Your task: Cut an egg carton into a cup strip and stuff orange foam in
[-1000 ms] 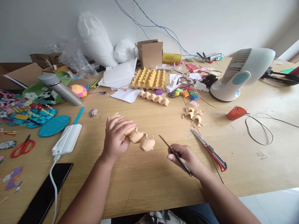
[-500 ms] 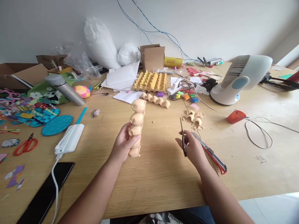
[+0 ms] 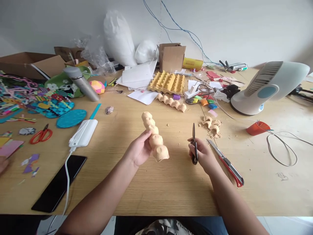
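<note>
Peach-coloured cardboard, moulded into a strip [image 3: 156, 139] of five rounded cups, was held above the desk [image 3: 168, 192] in the left hand [image 3: 139, 149]; that grip pinched the strip near its middle, while the cups at both ends were uncovered; the right hand [image 3: 204, 155] had its grip closed around the handles of the black scissors [image 3: 194, 151], whose blades pointed away from the person and looked shut together; a gap lay between blades and strip, so no cut was under way; as for progress, the strip was already a separate row, yet its cups were all joined, and whether its edge was trimmed could not be told; to the right, a smaller piece [image 3: 211, 123] lay among shavings [image 3: 216, 135], which suggested that it had been trimmed down; a second strip [image 3: 171, 103] lay just in front of the yellow egg tray [image 3: 168, 82], its row also joined and untouched by either hand, so work on both strips seemed unfinished; the utility knife [image 3: 227, 163] lay unheld beside the right forearm, its tip near the shavings.
</note>
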A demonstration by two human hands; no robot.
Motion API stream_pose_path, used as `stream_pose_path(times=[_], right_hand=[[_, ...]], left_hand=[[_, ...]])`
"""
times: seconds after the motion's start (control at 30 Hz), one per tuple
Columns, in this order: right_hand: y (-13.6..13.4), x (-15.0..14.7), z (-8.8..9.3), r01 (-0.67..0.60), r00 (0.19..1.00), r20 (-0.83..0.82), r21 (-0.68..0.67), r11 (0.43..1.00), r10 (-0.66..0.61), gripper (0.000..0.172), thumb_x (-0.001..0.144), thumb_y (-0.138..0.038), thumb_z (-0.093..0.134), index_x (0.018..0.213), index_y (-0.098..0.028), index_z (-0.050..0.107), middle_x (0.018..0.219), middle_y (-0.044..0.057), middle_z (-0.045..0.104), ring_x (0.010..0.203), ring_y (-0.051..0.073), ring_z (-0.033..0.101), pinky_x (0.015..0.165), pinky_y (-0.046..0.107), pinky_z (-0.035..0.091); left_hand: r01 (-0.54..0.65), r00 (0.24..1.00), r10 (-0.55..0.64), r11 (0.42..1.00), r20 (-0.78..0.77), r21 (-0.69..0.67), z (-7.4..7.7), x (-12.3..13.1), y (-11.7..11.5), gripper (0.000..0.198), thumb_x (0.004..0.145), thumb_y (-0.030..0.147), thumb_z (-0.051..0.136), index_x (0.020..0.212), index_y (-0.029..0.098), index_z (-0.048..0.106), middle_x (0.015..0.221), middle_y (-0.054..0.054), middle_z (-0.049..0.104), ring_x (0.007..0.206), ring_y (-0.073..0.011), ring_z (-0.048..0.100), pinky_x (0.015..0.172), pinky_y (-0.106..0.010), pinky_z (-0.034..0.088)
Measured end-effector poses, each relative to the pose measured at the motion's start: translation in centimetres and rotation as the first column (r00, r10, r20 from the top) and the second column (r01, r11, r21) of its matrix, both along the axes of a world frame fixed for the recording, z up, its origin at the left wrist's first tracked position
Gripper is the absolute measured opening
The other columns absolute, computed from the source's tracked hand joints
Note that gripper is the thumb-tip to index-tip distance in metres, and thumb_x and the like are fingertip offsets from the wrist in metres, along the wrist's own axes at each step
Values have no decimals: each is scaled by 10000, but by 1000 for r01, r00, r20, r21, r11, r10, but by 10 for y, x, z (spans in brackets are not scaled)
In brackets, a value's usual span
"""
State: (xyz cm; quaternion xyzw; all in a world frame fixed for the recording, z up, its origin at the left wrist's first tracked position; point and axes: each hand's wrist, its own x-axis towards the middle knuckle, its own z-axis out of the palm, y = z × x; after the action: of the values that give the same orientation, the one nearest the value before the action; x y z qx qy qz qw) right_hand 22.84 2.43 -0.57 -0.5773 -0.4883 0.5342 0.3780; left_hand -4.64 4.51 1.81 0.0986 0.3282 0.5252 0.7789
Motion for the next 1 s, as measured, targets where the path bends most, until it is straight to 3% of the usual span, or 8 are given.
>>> stream_pose_path(times=[0.1,0.27,0.47,0.7,0.87,1.0], right_hand=[[-1,-2,-3,-34,999,-37,-14,999,34,598,851,-684,724,1204,-215,612,703,-37,574,653,175,553,606,315,448],[-3,-5,-1,-73,997,-42,-17,997,72,603,857,-686,720,1208,-207,609,699,-40,565,654,178,548,597,315,434],[-6,-8,3,-114,992,-56,-17,993,113,573,879,-665,720,1213,-221,581,718,-39,559,675,180,552,610,314,428],[-8,-5,-15,-138,957,-241,101,985,159,576,958,-774,552,1217,-260,571,897,8,558,802,209,576,701,350,464],[-11,-11,-18,-195,928,-300,115,974,221,529,988,-745,543,1184,-255,577,831,-4,530,723,206,541,667,358,452],[-14,-15,-21,-246,929,-253,118,962,269,544,996,-745,529,1197,-244,593,801,-3,550,686,202,536,657,361,445]], left_hand=[[-65,998,63,994,-21,-93,-5,-2,5,52,1017,176,647,1012,217,680,801,29,664,675,-100,626,657,-234,541],[-78,997,77,988,-14,-130,-9,-3,11,73,1022,194,640,985,202,703,825,4,700,723,-117,655,707,-261,554],[-111,990,122,984,69,-138,-4,0,13,202,1034,144,570,1141,215,727,828,-6,711,716,-118,660,775,-284,555],[-104,986,119,987,118,-121,3,2,10,292,1042,154,545,1273,242,700,868,-22,734,717,-133,667,771,-296,545],[-112,975,136,984,174,-137,8,4,9,323,1066,156,486,1305,244,685,852,-17,733,692,-126,665,744,-277,537],[-128,967,158,980,202,-154,10,4,9,322,1076,169,464,1305,227,684,848,-23,729,689,-123,665,725,-262,536]])
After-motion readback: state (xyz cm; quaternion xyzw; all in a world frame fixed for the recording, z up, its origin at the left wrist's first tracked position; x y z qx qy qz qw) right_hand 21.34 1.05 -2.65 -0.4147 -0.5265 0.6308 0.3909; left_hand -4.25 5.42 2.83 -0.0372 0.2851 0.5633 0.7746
